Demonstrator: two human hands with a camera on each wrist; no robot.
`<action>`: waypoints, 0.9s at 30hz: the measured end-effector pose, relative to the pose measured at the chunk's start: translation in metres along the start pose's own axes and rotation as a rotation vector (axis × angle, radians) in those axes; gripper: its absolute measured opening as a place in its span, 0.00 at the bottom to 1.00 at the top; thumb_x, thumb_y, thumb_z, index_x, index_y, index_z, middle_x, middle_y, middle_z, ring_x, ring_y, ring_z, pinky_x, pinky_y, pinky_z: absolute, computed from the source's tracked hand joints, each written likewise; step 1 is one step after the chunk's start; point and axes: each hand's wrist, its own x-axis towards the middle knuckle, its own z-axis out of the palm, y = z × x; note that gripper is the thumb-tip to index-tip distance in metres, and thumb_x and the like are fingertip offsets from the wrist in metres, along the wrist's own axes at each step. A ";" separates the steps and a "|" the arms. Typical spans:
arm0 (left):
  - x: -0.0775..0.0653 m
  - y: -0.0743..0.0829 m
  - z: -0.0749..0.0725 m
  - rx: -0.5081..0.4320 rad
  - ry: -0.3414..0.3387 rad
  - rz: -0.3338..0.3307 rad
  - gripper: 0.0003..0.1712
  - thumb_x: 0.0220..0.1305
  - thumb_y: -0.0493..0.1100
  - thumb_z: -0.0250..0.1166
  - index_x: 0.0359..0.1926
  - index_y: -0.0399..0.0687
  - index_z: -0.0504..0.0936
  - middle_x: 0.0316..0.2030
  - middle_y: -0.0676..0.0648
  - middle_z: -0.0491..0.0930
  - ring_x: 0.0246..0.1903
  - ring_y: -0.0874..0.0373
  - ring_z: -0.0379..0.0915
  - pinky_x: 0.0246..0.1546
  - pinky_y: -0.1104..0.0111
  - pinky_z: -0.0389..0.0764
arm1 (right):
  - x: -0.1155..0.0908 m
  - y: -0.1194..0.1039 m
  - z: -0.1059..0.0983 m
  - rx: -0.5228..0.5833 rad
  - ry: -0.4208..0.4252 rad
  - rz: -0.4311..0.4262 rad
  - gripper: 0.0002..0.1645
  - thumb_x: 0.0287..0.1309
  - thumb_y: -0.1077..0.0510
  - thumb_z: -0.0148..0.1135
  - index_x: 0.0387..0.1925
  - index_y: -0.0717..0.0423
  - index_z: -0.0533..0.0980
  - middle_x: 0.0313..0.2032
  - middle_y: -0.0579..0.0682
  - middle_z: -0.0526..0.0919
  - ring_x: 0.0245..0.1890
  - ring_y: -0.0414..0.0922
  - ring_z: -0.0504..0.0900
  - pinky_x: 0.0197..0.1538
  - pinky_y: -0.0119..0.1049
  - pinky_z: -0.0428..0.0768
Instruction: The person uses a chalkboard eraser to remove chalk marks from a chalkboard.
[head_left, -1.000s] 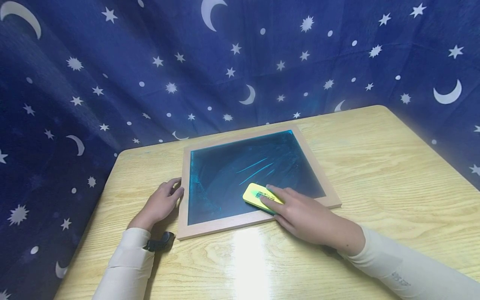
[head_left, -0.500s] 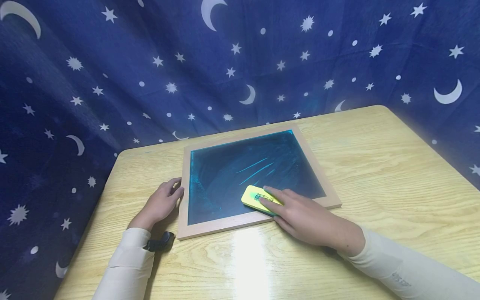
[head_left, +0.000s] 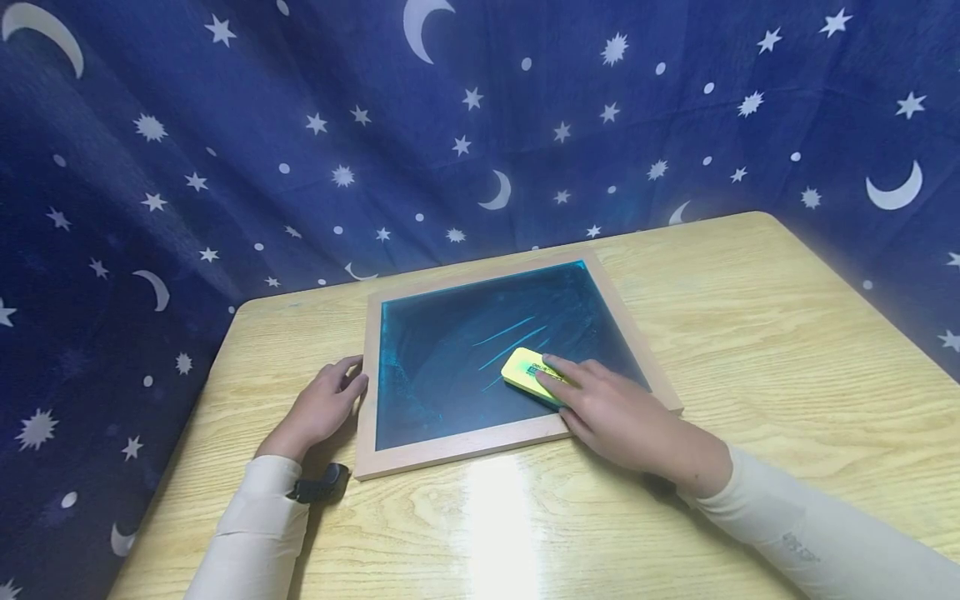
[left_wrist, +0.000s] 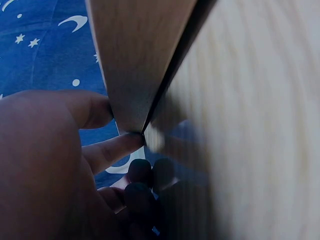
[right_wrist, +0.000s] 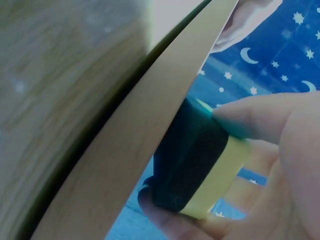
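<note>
Along the far left, a dark blue curtain [head_left: 45, 358] with white moons and stars hangs beside the table [head_left: 795, 333], and it runs across the back too. Next comes a cream left sleeve [head_left: 251, 533]. Past it is the left hand [head_left: 321, 408]. Its fingers are a little bent and spread apart, and they touch the side of a light wooden frame [head_left: 365, 417] without wrapping around it. A small black clip [head_left: 322, 485] sticks out from that wrist. The frame goes all around a blackboard [head_left: 442, 375], which lies flat on the table. Blue dust is smeared on its left side. Near the middle are a few thin blue lines [head_left: 512, 347] that slant up to the right. Just below them, slanting over the lower right part of the board, is a yellow eraser [head_left: 525, 374] with a thick black pad [right_wrist: 187, 155]. The right hand [head_left: 626, 421] holds it tight between thumb and fingers, with two fingertips on its yellow top. Last comes the cream right sleeve [head_left: 810, 521], above the pale wood table.
</note>
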 end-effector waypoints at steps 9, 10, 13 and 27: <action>0.001 -0.002 0.000 0.006 -0.006 -0.010 0.35 0.79 0.57 0.43 0.75 0.41 0.59 0.62 0.31 0.69 0.62 0.34 0.69 0.62 0.39 0.70 | 0.004 0.014 -0.001 -0.055 0.001 0.098 0.31 0.63 0.60 0.62 0.67 0.59 0.72 0.69 0.62 0.70 0.54 0.59 0.80 0.51 0.51 0.83; 0.001 -0.002 0.000 0.006 -0.006 -0.010 0.35 0.79 0.57 0.43 0.75 0.41 0.59 0.63 0.31 0.69 0.62 0.34 0.69 0.62 0.39 0.70 | 0.004 0.016 -0.002 -0.058 0.000 0.110 0.31 0.63 0.60 0.62 0.67 0.59 0.72 0.68 0.62 0.70 0.54 0.59 0.80 0.51 0.52 0.83; 0.001 -0.001 0.000 0.005 -0.007 -0.008 0.35 0.79 0.57 0.43 0.75 0.41 0.59 0.63 0.30 0.69 0.62 0.34 0.69 0.62 0.39 0.70 | 0.004 0.020 -0.003 -0.061 -0.006 0.139 0.30 0.64 0.60 0.62 0.67 0.60 0.72 0.68 0.63 0.70 0.54 0.61 0.80 0.52 0.54 0.83; 0.002 0.001 -0.001 0.009 -0.010 -0.004 0.35 0.79 0.57 0.42 0.75 0.39 0.58 0.65 0.29 0.67 0.64 0.33 0.67 0.63 0.39 0.69 | 0.003 0.030 -0.009 -0.048 -0.030 0.281 0.31 0.65 0.60 0.58 0.69 0.60 0.70 0.68 0.66 0.69 0.60 0.66 0.76 0.55 0.59 0.81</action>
